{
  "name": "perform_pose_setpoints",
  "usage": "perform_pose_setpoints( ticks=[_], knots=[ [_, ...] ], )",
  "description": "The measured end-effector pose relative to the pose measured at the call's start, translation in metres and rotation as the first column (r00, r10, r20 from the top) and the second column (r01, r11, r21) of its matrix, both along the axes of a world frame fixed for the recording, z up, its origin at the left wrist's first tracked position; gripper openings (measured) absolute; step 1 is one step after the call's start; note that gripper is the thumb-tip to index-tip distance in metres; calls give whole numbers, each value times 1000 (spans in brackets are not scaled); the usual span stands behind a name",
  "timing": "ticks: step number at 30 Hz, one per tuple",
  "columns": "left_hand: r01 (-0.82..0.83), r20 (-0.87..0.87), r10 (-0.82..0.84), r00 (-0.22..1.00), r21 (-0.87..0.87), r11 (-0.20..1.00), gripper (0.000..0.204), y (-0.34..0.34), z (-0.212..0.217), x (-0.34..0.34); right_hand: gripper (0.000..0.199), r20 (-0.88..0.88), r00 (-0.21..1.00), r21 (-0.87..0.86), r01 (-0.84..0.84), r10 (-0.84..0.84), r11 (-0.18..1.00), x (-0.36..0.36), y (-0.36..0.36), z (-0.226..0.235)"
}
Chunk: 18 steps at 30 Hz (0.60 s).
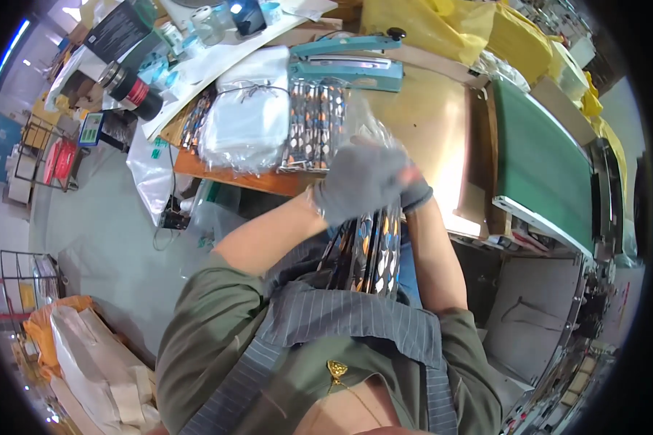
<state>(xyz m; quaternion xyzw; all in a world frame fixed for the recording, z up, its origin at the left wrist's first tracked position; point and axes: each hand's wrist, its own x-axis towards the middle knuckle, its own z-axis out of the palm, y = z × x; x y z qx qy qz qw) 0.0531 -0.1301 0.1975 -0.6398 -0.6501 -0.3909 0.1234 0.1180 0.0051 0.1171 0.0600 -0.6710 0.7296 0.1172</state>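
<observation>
Basically, your left hand (359, 183) and right hand (418, 194) overlap over the patterned bundle (374, 255), nearer you than the teal sealer (370, 78), probably kept close for steadiness; fingers blurred, can't tell if grasping.

I see the left forearm (268, 233) angled inward, its gloved left hand (363, 185) blurred and overlapping the right hand (418, 196). The right forearm (440, 254) extends forward, bare below the elbow; I can't make out its hand's fingers.
</observation>
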Motion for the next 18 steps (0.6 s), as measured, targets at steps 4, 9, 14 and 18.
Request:
perform_pose_setpoints(
  ticks=[4, 9, 14, 18],
  knots=[
    [-109, 596, 128, 793, -67, 992, 34, -46, -62, 8, 42, 172, 985, -771, 141, -11, 620, 29, -37, -10],
    [2, 607, 38, 793, -65, 998, 32, -101, -105, 70, 65, 706, 691, -526, 365, 155, 768, 65, -99, 24],
    [-101, 726, 183, 662, -155, 983, 29, -70, -92, 63, 29, 303, 795, 620, 254, -526, 742, 133, -15, -84],
    [-373, 702, 213, 680, 81, 924, 18, -26, -36, 26, 13, -291, 740, 764, 562, -606, 318, 51, -30, 40]
  ],
)
